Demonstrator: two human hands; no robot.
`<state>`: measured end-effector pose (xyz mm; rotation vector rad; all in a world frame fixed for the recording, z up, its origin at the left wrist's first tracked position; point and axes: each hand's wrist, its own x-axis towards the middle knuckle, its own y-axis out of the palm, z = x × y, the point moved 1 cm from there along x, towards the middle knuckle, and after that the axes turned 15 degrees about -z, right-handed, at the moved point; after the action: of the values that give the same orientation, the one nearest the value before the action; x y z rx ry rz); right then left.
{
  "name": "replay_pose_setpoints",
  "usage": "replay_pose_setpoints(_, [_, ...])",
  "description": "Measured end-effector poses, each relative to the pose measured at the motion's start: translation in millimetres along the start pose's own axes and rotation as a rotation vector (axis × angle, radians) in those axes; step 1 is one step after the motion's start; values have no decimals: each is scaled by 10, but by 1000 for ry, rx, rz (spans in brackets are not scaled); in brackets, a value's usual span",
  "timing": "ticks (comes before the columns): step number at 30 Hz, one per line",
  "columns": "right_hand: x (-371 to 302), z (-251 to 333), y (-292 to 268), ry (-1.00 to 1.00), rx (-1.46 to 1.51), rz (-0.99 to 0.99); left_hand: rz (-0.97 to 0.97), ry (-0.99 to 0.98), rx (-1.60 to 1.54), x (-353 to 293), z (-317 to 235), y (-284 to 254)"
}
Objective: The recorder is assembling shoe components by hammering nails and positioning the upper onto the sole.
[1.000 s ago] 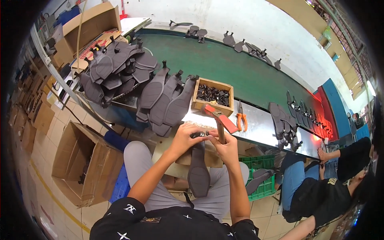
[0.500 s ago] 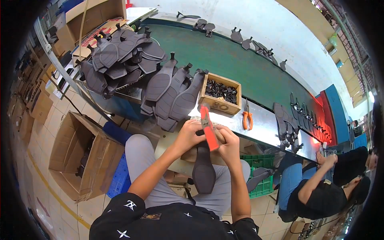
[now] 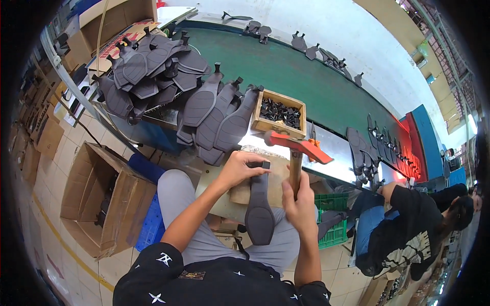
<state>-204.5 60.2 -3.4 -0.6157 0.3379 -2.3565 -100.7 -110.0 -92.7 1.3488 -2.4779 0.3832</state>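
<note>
A dark grey shoe sole (image 3: 260,217) lies lengthwise on a worn, pale work block (image 3: 278,179), its broad toe end hanging over my lap. My left hand (image 3: 238,171) pinches the heel end of this sole between thumb and fingers, at a small black heel piece (image 3: 266,165). My right hand (image 3: 300,204) is wrapped round the wooden handle of a hammer (image 3: 301,146). The hammer's red head is raised above and to the right of the heel, apart from it.
Heeled soles (image 3: 204,109) overlap on the bench at left, beside a larger heap (image 3: 140,76). A wooden box (image 3: 263,126) holds small black pieces. Orange-handled pliers (image 3: 313,136) are partly hidden by the hammer. A green conveyor belt (image 3: 306,76) runs behind. A co-worker (image 3: 416,224) sits at right.
The hammer has swung from between my hands to the right and upright with my right hand, which has left the sole. My left hand has stayed at the heel. The co-worker has leaned forward.
</note>
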Motion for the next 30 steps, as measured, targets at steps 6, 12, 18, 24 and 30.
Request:
replay_pose_setpoints(6, [-287,258,-197,-53,-118,72,4,-37,23,19,77,-17])
replay_pose_setpoints(12, [-257,205,-234,-299,-206,26,38,-111,-38,9,5,-34])
replay_pose_setpoints(18, [-399,346,-325,-310,-231,-61,47,73,314,-67,103,-31])
replay_pose_setpoints(24, [-243,504,-499,-179,-182,-162,48,11,481,-94,31,-52])
replay_pose_setpoints(30, [-409,139,-233,-105,-232,54,82,87,605,-98,-5,-33])
